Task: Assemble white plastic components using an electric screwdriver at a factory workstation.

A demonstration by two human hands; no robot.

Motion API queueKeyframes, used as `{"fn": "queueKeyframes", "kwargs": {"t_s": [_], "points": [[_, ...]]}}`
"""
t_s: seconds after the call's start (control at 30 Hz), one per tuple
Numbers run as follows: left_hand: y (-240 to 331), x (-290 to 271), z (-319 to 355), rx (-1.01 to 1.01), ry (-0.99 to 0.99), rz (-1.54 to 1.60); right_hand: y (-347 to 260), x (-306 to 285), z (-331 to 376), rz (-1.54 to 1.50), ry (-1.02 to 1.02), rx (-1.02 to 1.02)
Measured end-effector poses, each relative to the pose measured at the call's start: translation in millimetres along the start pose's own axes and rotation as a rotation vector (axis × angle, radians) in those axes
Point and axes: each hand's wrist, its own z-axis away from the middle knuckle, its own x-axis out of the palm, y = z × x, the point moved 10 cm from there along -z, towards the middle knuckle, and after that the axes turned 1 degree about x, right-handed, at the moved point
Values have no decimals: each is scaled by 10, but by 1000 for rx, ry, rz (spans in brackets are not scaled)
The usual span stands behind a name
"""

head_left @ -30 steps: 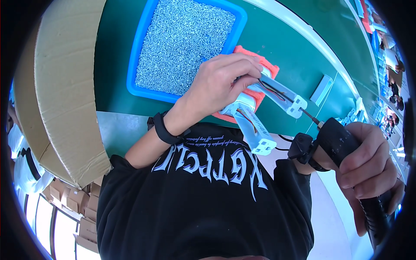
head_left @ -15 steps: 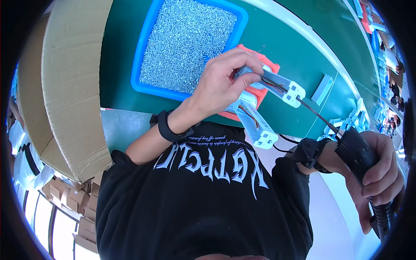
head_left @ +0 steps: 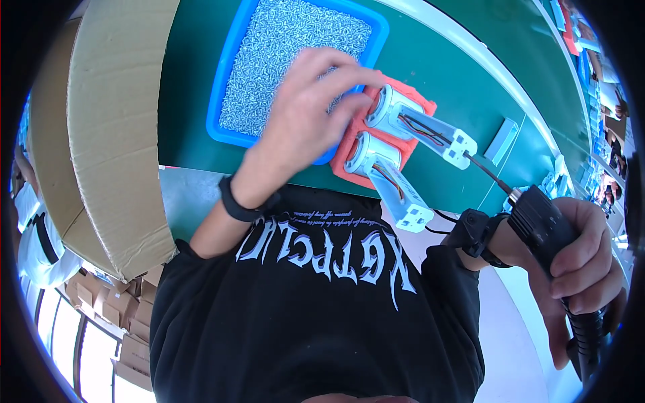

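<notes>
My right hand (head_left: pixel 588 258) is wrapped around a black electric screwdriver (head_left: pixel 543 232). Its long bit reaches the end of the farther of two pale housings, a housing (head_left: pixel 453 138) with a round head and wires in its open slot. The nearer housing (head_left: pixel 410 208) looks alike; both round heads rest in an orange foam holder (head_left: pixel 353 127). My left hand (head_left: pixel 302 107), somewhat blurred, hovers between the holder and a blue tray (head_left: pixel 218 101) of small silvery screws (head_left: pixel 289 27). Its fingers are apart, and I see nothing held.
A large cardboard box (head_left: pixel 114 134) stands at the left. On the green table (head_left: pixel 463 80), a pale channel-shaped part (head_left: pixel 500 141) lies beyond the screwdriver, with a heap of pale parts (head_left: pixel 557 178) to the right. A black cable (head_left: pixel 440 221) runs near the nearer housing.
My left hand has let go of the farther housing and moved left toward the tray, uncovering both round heads. The screwdriver stays at the housing's end, shifted slightly.
</notes>
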Motion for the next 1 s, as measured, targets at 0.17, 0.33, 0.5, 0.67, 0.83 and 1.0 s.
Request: {"fn": "queueKeyframes", "kwargs": {"t_s": [0.17, 0.33, 0.5, 0.67, 0.83, 1.0], "points": [[-304, -20, 171, -156, -259, -337, 151, 154, 18, 25, -142, 56], [-300, 107, 184, -134, -313, -337, 211, 203, 8, 34, -174, 96], [-348, 92, 132, -146, -306, -252, 212, 200, 13, 72, -156, 102], [-321, 56, 89, -185, -228, -34, 208, 195, 3, 106, -140, 106], [-73, 116, -51, -62, -52, 186, 242, 187, -19, 121, -129, 111], [-16, 355, -87, -62, -44, 418, 257, 137, -20, 162, -106, 127]]}}
